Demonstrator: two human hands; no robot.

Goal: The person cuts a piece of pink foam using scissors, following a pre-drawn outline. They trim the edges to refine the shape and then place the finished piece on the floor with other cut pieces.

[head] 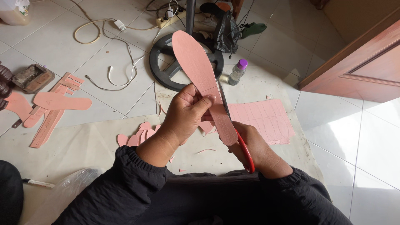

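My left hand [186,112] grips a long pink insole-shaped cutout [195,62] near its middle, holding it up with the rounded toe end pointing away from me. My right hand [255,143] holds red-handled scissors [246,152], and their blade [223,100] runs along the right edge of the cutout. Under my hands lies a pink sheet [266,118] marked with lines, resting on a cream mat [83,143]. Small pink offcuts [139,136] lie on the mat beside my left wrist.
On the tiled floor at left lie pink strips and another insole shape [62,101]. Farther back stand a fan's black round base [166,66], a small bottle with a purple cap [237,71], cables and a power strip [166,18]. A wooden door [366,62] is at right.
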